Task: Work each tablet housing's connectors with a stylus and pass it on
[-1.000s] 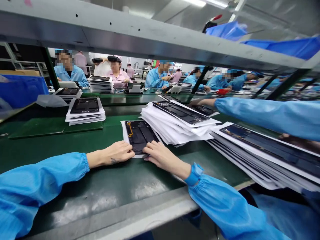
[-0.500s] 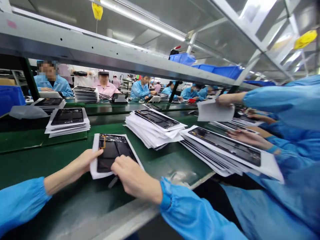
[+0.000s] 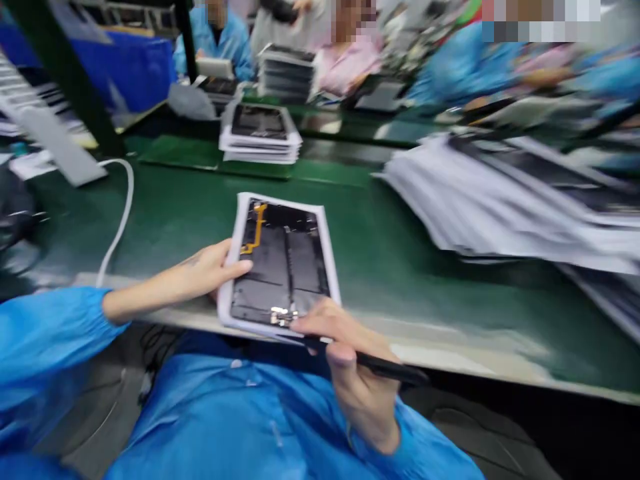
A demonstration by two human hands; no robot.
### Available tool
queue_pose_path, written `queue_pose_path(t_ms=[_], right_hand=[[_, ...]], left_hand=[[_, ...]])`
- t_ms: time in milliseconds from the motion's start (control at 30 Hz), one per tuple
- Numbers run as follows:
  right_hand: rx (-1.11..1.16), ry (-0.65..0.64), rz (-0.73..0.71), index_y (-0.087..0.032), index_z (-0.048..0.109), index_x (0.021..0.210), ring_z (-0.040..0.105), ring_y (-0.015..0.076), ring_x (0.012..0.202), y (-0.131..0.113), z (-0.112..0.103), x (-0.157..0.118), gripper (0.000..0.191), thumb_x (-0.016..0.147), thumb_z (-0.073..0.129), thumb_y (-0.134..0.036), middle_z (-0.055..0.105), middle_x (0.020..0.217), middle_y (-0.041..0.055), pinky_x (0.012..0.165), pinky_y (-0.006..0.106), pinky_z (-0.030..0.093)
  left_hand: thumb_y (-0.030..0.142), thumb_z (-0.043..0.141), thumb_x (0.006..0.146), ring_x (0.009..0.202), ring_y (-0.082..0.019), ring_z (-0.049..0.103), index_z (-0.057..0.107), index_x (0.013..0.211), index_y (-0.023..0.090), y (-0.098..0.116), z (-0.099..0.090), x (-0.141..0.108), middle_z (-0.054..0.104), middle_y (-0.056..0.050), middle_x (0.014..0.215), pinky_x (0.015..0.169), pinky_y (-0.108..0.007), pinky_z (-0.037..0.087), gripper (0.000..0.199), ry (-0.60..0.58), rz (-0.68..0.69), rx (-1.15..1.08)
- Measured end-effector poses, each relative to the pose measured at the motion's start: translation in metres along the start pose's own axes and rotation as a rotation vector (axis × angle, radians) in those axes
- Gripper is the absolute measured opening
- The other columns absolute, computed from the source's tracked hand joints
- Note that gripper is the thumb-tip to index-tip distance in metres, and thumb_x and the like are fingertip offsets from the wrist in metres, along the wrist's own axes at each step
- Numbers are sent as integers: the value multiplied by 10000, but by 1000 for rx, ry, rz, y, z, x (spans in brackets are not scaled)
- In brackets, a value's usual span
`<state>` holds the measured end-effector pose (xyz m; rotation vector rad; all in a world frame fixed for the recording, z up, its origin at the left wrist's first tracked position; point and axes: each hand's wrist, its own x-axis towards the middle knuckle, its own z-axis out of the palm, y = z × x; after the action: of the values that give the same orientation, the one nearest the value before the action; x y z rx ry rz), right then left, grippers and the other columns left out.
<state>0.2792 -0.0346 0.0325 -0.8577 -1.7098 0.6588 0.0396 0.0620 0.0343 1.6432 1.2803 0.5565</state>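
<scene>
A dark tablet housing [image 3: 267, 277] with an orange flex cable near its upper left lies on white sheets [image 3: 332, 273] at the bench's front edge. My left hand [image 3: 215, 270] grips the left side of the housing and sheets, thumb on top and fingers underneath. My right hand [image 3: 367, 393] is closed around a slim black hand tool [image 3: 395, 369], whose exact kind is unclear. The tool's thin end points left along the housing's lower edge. Fingers of that hand rest by the metal contacts at the housing's lower right corner.
A stack of housings with paper [image 3: 260, 137] stands farther back on the green bench [image 3: 165, 213]. Another paper stack [image 3: 450, 193], blurred, is at the right. A white cable [image 3: 131, 193], a blue bin [image 3: 135, 67] and a post are at the left. Co-workers sit opposite.
My view has swung left and downward. The housing and sheets are now at the front edge, close to my body. The tool in my right hand shows more fully.
</scene>
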Motion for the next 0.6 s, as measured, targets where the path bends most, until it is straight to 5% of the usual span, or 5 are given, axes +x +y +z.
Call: queue_pose_path(t_ms=[100,167,300,600], right_hand=[[-63,-38,18,-219,737,1034,682,212,817,12,16,-11,138,965,619,-233,738,857,56,726,368,542],[-129,-99,-15,-225,719,1108,690,221,900,15,25,-14,224,926,635,-125,748,943,61,792,385,553],[-231,-132,-118,-215,688,1142,672,203,912,15,34,-11,292,914,606,-53,733,955,55,822,374,553],[-160,-10,22,-213,680,1113,635,202,931,26,38,-12,277,924,574,-40,686,960,59,800,360,521]], left_hand=[[464,516,975,637,-199,643,448,1449,195,-10,-20,-12,672,-14,758,656,-272,496,549,67,139,499],[377,443,1025,777,-205,667,527,1360,211,-14,-26,-25,675,-39,884,732,-278,489,383,145,290,707],[281,362,1068,939,-167,640,614,1148,213,-18,-17,-38,637,-57,1084,809,-259,485,273,66,538,641],[167,477,992,862,-164,565,565,983,217,6,-15,-15,595,-46,1015,744,-254,457,101,-247,627,748]])
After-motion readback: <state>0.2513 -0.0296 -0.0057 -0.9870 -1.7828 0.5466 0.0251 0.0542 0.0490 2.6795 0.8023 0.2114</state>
